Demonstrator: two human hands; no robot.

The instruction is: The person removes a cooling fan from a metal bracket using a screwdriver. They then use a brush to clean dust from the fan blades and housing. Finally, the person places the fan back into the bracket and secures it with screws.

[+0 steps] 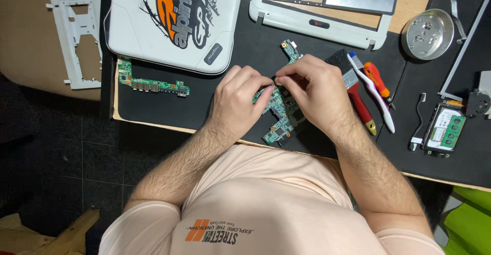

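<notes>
A green laptop mainboard (279, 127) lies on the black mat (204, 99) near the table's front edge. My left hand (236, 101) rests on its left side, fingers curled down onto the board. My right hand (312, 89) covers the board's upper right, with thumb and forefinger pinched together over a small part that I cannot make out. The fingertips of both hands meet near the board's middle. A narrow arm of the board (291, 50) sticks out beyond my right hand.
A white laptop lid (174, 19) and a white bezel frame (317, 9) lie at the back. A narrow green board (151, 83) is at left. A brush (358, 96), toothbrush (376, 96), orange screwdriver (378, 78), metal screw dish (427, 32) and drive caddy (445, 129) sit at right.
</notes>
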